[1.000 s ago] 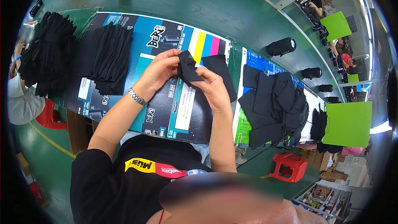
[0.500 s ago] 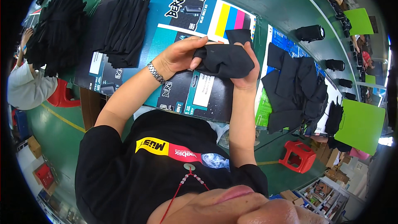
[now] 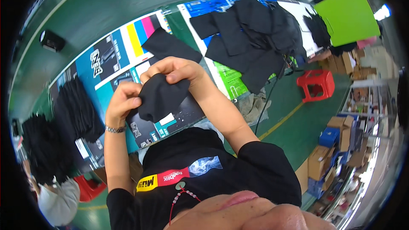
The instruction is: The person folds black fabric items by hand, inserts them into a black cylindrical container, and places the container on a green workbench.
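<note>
Both my hands hold a black cloth piece (image 3: 164, 98), bunched and hanging in folds over the table's front half. My left hand (image 3: 122, 102), with a metal watch at its wrist, pinches the cloth's left edge between thumb and fingers. Along the top edge, my right hand (image 3: 175, 70) grips it with curled fingers; the fingertips are partly hidden. Just beyond my right hand lies a flat black cloth piece (image 3: 170, 46). A neat stack of black cloth pieces (image 3: 77, 108) sits left of my left hand. Farther right spreads a loose heap of black cloth pieces (image 3: 255, 30).
Printed sheets (image 3: 113, 70) cover the table. At far left stands a larger black pile (image 3: 42, 149), with a person's pale sleeve (image 3: 59, 202) near it. Red stools (image 3: 316, 85) stand on the floor. A green board (image 3: 347, 16) and cardboard boxes (image 3: 319, 162) are to the right.
My view has swung to the right. My right hand has come from beneath the cloth to its top edge, and the cloth now hangs down between both hands.
</note>
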{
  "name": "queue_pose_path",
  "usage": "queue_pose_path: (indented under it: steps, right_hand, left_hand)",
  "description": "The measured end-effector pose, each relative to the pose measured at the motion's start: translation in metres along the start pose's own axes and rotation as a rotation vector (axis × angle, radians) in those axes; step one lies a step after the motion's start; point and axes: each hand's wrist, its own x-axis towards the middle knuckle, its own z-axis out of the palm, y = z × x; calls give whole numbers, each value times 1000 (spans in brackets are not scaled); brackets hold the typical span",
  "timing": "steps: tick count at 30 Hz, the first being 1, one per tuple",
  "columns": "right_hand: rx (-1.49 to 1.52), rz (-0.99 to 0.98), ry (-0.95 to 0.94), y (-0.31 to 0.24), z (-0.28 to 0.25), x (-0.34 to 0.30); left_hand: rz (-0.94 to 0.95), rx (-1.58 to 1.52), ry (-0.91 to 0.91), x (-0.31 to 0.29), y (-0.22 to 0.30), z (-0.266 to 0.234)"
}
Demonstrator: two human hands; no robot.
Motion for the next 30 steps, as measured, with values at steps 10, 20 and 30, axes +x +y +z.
queue_pose_path:
  steps: [10,20,30]
  right_hand:
    - [-784,252,-349,-44,76,15]
    - [-1024,225,-498,-30,97,14]
    - [-1065,349,-326,-4,113,-11]
  left_hand:
    - [288,-14,-713,3,57,15]
    - [56,760,-1078,4,113,55]
    - [-233,765,-1179,-16,96,68]
